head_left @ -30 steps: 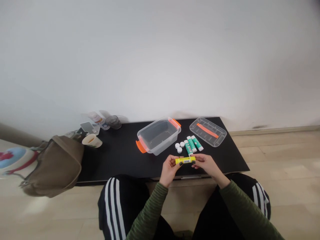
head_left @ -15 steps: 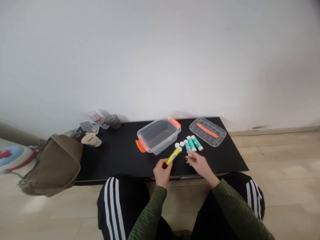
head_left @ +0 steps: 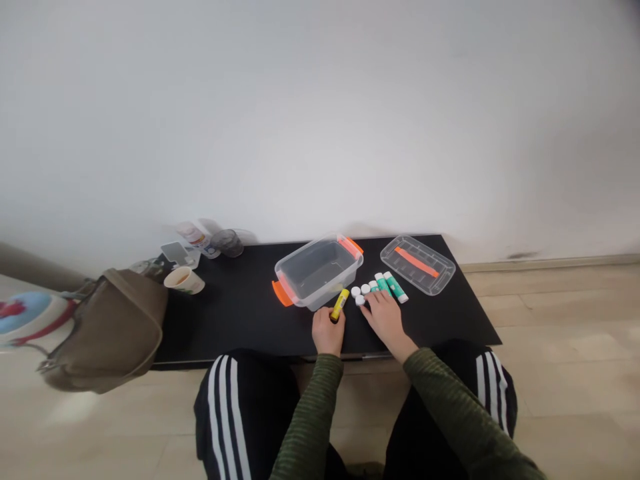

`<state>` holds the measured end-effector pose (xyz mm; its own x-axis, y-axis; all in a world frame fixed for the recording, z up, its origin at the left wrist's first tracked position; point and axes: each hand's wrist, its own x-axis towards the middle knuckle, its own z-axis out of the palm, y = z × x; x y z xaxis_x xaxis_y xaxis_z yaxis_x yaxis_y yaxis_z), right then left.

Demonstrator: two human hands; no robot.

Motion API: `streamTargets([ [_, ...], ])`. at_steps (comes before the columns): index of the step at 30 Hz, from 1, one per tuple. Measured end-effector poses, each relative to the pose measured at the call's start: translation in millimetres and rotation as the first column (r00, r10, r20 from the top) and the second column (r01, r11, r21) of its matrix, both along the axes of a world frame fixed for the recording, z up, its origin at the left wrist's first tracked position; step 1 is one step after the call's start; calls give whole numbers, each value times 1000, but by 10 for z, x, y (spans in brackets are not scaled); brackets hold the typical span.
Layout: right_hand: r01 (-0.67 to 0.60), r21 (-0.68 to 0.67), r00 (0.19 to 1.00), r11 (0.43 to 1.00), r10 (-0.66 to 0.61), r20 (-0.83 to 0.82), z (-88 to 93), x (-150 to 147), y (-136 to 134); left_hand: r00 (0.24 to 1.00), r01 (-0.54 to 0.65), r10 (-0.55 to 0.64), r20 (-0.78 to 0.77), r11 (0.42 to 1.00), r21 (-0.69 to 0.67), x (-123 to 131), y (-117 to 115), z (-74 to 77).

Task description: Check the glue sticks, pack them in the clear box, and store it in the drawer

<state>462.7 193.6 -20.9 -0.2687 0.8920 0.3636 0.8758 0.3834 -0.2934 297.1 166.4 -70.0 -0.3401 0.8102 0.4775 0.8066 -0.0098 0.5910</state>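
Observation:
My left hand [head_left: 329,331] is closed around the lower end of a yellow glue stick [head_left: 341,303], which tilts up in front of the clear box. Over the near ends of several green glue sticks [head_left: 395,287] lies my right hand [head_left: 385,319], its fingers spread across them and its thumb beside a white cap [head_left: 360,301]. More white caps stand upright just left of these fingers. Part of the green row is hidden beneath the hand. The clear plastic box [head_left: 316,297] with orange handles stands without its lid behind my left hand.
Right of the box lies its clear lid [head_left: 429,283] with an orange handle. On the left of the black table [head_left: 240,313] are a paper cup [head_left: 193,285], a white bottle [head_left: 196,235], a dark glass [head_left: 229,243] and a brown bag [head_left: 113,333]. A wall rises behind.
My left hand has shifted slightly, turning the yellow glue stick more upright and away from the caps. My right hand has moved forward and left onto the green glue sticks.

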Motion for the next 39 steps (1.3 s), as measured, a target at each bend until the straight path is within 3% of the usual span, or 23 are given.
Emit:
streamTargets([
  [8,16,19,998,1000,-18,68,-143,-48,67,999,-40,44,27,991,-127,93,128,64],
  [15,36,30,999,999,-37,26,-170,-93,78,997,-70,71,-3,984,-161,109,181,56],
  [21,124,-13,965,992,-124,-233,4,60,-2,997,-67,60,-50,986,-152,140,170,61],
  [29,200,-153,785,968,-251,-566,226,556,-113,992,-65,57,-112,995,-75,194,89,188],
  [31,232,-170,741,958,-287,-607,264,661,-136,996,16,-20,-88,998,-53,306,46,247],
  [33,255,-197,691,946,-321,-648,299,747,-155,982,169,-173,-73,983,-66,484,19,319],
  [36,255,-254,595,933,-358,-720,327,846,-177,905,394,-413,-102,904,-165,823,76,444],
  [39,250,-291,512,924,-381,-770,314,927,-191,855,441,-492,-162,855,-274,1142,277,560],
])
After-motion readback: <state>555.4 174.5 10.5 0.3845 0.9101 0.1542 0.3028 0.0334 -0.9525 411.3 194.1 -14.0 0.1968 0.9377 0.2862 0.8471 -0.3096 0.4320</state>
